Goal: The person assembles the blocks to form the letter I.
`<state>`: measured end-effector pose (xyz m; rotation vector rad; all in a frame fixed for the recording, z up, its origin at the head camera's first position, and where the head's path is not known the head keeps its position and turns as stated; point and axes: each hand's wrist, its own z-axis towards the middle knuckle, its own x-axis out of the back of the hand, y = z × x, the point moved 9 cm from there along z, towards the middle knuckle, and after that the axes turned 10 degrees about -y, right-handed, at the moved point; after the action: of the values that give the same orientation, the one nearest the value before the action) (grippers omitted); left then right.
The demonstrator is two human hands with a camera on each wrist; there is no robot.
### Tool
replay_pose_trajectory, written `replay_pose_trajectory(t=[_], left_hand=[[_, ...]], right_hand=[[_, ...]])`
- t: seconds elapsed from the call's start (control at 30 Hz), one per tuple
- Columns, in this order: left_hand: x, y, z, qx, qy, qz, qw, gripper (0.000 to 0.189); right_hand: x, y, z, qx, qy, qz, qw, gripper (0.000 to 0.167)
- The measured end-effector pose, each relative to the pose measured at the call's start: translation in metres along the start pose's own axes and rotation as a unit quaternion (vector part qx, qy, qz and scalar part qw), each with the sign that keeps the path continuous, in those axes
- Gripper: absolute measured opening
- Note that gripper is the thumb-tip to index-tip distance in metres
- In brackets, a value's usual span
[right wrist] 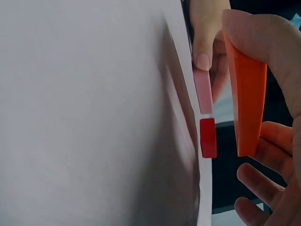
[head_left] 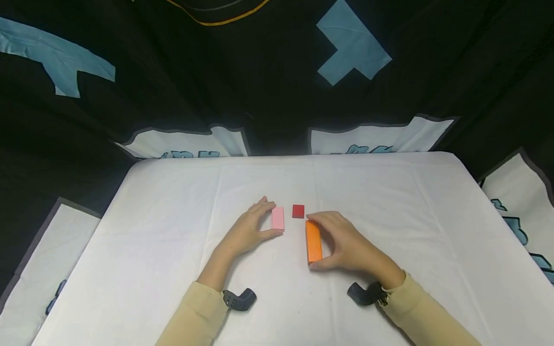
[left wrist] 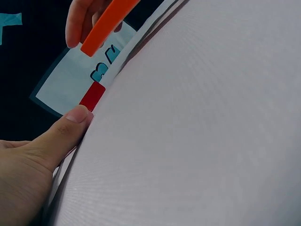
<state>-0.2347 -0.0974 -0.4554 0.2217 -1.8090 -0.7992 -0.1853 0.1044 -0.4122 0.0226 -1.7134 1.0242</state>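
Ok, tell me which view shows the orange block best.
Right wrist view: the orange block appears largest, two long faces visible. The head view shows it smaller; left wrist cuts it off at the top.

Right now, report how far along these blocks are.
Red block looks done: it lies on the table, no hand touching it. In hand: the left hand pinches the pink block at table level; the right hand holds the orange block raised. Remaining, probably: lower the orange block and release both.
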Motion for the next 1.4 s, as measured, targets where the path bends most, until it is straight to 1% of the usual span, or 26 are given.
replay_pose_trajectory(t=[0.2,0.53,0.7,0.83,0.97,1.13,1.4], left_hand=[[0.001,0.001,0.000,-0.001,0.001,0.006,1.0000,0.078],[0.000,0.000,0.000,-0.001,0.001,0.003,1.0000,0.079],[-0.001,-0.001,0.000,-0.002,-0.002,-0.001,1.0000,0.079],[0.000,0.000,-0.001,-0.004,-0.001,-0.001,1.0000,0.079],[0.001,0.002,-0.002,-0.005,0.000,-0.003,1.0000,0.079],[0.001,0.001,-0.002,-0.005,0.002,-0.003,1.0000,0.079],[0.002,0.001,-0.003,-0.007,0.005,-0.003,1.0000,0.079]], right_hand=[[-0.006,-0.012,-0.009,0.023,0.004,-0.022,0.9995,0.098],[-0.014,-0.030,-0.022,0.048,0.018,-0.058,0.9970,0.097],[-0.020,-0.036,-0.030,0.046,0.012,-0.070,0.9964,0.098],[-0.025,-0.039,-0.036,0.039,0.001,-0.077,0.9963,0.099],[-0.029,-0.043,-0.042,0.041,-0.001,-0.084,0.9956,0.099],[-0.033,-0.048,-0.048,0.047,0.004,-0.095,0.9943,0.099],[-0.034,-0.054,-0.055,0.062,0.028,-0.111,0.9915,0.098]])
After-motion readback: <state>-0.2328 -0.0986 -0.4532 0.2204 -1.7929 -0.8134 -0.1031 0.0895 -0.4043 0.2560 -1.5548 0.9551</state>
